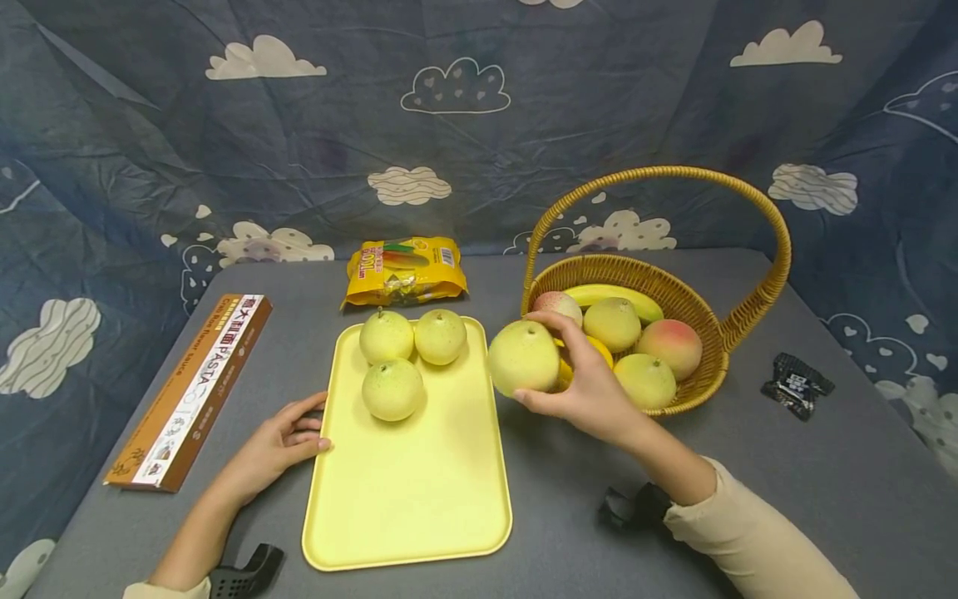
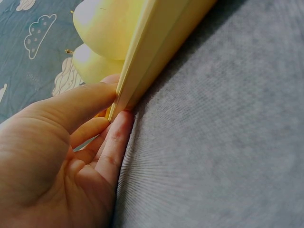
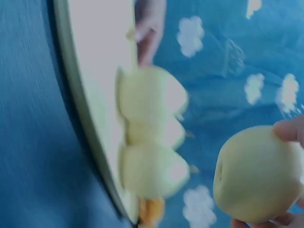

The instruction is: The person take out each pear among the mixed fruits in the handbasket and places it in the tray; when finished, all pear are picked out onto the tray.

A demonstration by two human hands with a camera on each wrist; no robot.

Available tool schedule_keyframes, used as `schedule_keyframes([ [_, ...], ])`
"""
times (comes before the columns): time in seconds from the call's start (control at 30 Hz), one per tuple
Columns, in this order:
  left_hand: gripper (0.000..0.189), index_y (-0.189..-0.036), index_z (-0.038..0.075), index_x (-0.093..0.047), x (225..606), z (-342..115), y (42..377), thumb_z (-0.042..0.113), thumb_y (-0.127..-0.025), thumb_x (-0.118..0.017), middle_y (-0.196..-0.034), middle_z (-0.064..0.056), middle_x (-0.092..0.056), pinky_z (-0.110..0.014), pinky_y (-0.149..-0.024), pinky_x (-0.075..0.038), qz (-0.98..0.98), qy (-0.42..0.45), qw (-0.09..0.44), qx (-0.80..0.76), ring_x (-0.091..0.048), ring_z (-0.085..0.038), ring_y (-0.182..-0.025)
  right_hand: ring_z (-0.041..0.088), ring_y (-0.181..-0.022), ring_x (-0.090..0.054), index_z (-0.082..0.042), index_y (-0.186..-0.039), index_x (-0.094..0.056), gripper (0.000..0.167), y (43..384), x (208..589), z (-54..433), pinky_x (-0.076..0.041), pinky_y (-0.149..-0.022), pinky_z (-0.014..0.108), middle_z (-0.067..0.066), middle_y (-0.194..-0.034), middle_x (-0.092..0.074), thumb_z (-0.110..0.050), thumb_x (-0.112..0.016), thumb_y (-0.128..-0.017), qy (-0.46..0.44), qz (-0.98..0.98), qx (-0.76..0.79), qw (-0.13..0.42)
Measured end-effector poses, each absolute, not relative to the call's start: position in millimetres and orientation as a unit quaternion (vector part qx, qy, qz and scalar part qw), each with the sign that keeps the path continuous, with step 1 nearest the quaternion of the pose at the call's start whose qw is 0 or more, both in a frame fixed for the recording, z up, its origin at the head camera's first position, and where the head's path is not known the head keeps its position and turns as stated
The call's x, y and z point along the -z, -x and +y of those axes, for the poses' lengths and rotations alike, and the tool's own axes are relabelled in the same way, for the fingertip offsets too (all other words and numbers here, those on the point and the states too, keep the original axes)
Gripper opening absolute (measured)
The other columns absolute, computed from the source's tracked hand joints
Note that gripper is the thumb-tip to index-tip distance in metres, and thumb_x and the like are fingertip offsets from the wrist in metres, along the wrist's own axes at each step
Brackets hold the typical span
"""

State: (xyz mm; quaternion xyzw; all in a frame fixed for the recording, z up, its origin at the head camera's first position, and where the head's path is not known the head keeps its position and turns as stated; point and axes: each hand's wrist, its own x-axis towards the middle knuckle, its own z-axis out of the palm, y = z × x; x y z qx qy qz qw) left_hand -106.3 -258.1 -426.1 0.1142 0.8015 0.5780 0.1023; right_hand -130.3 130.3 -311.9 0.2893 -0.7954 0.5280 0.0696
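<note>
My right hand (image 1: 580, 378) grips a round, pale yellow-green pear (image 1: 524, 358) in the air between the tray and the basket. Its thumb and fingers also show around the pear (image 3: 256, 175) in the right wrist view. The yellow tray (image 1: 407, 499) lies flat, with three similar pears (image 1: 392, 389) grouped in its far half. At the tray's left rim, my left hand (image 1: 280, 445) pinches the edge, thumb on top and fingers against the side, as the left wrist view shows. Behind the right hand stands a wicker basket (image 1: 711, 378) with a tall arched handle.
In the basket are a banana (image 1: 644, 304), a peach (image 1: 671, 348) and more pears (image 1: 645, 381). A yellow snack bag (image 1: 407, 270) lies behind the tray. A long pasta box (image 1: 190, 391) sits at the left, a small black packet (image 1: 797, 385) at the right.
</note>
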Motion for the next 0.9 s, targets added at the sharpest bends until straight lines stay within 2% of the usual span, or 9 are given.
schedule_keyframes([
  [0.2, 0.068, -0.138, -0.002, -0.030, 426.8, -258.0, 106.4, 0.009, -0.082, -0.066, -0.125, -0.022, -0.035, -0.021, -0.077, -0.048, 0.803, -0.112, 0.102, -0.577, -0.053, -0.009, -0.093, 0.018, -0.108, -0.044, -0.004, -0.127, -0.038, 0.076, 143.4, 359.4, 105.1, -0.039, -0.091, 0.038, 0.008, -0.122, -0.045, -0.007, -0.080, -0.064, -0.287, -0.809, -0.512, 0.015],
  [0.4, 0.068, -0.138, -0.002, -0.030, 427.4, -258.3, 106.3, 0.009, -0.082, -0.066, -0.125, -0.022, -0.036, -0.021, -0.077, -0.048, 0.803, -0.110, 0.100, -0.576, -0.053, -0.009, -0.092, 0.016, -0.106, -0.046, -0.009, -0.124, -0.039, 0.074, 155.2, 392.2, 87.7, -0.040, -0.090, 0.036, 0.007, -0.119, -0.047, -0.013, -0.082, -0.064, -0.293, -0.832, -0.471, 0.008],
  [0.63, 0.068, -0.138, -0.004, -0.030, 426.7, -256.9, 106.1, 0.008, -0.082, -0.066, -0.124, -0.023, -0.036, -0.020, -0.076, -0.048, 0.805, -0.118, 0.093, -0.574, -0.053, -0.008, -0.092, 0.016, -0.111, -0.044, -0.009, -0.126, -0.040, 0.076, 160.2, 399.4, 78.8, -0.037, -0.094, 0.035, 0.007, -0.121, -0.048, -0.014, -0.083, -0.063, -0.286, -0.847, -0.447, 0.016],
  [0.9, 0.067, -0.137, -0.006, -0.029, 425.5, -256.6, 105.4, 0.007, -0.082, -0.065, -0.123, -0.023, -0.036, -0.019, -0.076, -0.048, 0.806, -0.125, 0.089, -0.572, -0.052, -0.007, -0.092, 0.016, -0.110, -0.043, -0.011, -0.126, -0.045, 0.064, 160.9, 393.4, 79.1, -0.038, -0.092, 0.036, 0.004, -0.123, -0.047, -0.018, -0.077, -0.071, -0.299, -0.843, -0.447, -0.007],
])
